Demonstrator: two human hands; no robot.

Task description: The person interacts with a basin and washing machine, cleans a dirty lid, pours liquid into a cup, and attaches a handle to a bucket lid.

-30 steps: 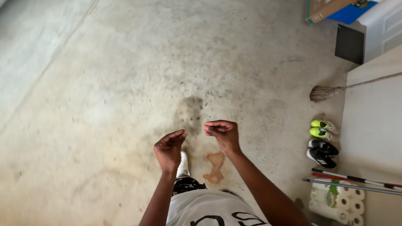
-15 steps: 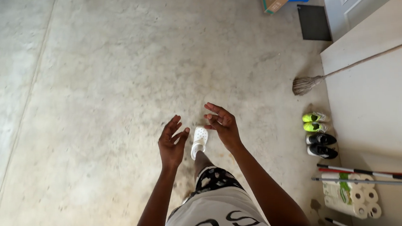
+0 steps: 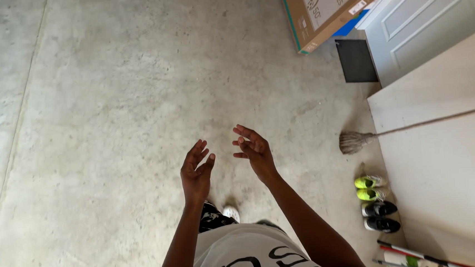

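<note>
Hands: left [image 3: 195, 172] and right [image 3: 254, 149] spread wide, empty | below: concrete floor [image 3: 109, 131]

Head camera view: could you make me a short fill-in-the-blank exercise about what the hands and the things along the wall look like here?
1. Both the left hand and the right hand are open and hold ____.
2. The broom leans against the wall with its bristle head resting on the concrete ____.
3. Beside the black shoes stands a pair of shoes coloured bright ____.
4. The big cardboard box stands next to a white ____.

Missing words: nothing; floor; yellow-green; door
</note>
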